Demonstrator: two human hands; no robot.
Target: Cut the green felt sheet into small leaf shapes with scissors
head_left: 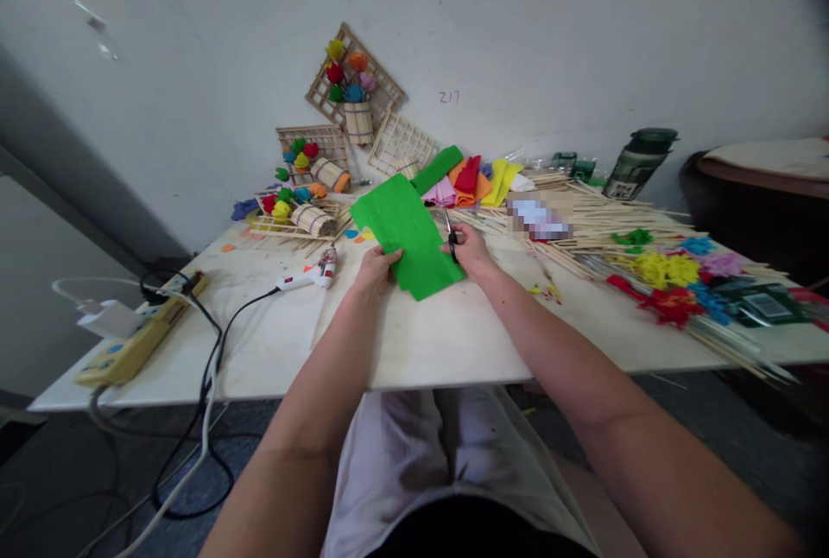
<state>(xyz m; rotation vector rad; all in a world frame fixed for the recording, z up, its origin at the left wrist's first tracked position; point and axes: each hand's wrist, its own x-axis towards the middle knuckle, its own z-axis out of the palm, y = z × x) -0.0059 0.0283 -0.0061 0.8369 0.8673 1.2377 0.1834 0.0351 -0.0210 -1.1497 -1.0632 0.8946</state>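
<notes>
A sheet of bright green crepe paper (414, 238) is held up over the white table, its far end reaching toward a green roll (438, 168). My left hand (377, 269) pinches its left edge, thumb on top. At the opposite edge, my right hand (471, 252) is closed around black-handled scissors (452, 242), whose blades point away from me. Fingertips of that hand also meet the paper's edge. The sheet's lower edge shows a small step. Folded red, orange, pink and yellow paper (500, 181) lies behind the sheet.
Stick lattices with paper flowers (353, 83) lean on the wall. A glue gun (311, 273) and a power strip (139, 333) with cables are on the left. Bundled sticks (602, 217), colourful paper pieces (667, 273) and a dark bottle (641, 162) occupy the right.
</notes>
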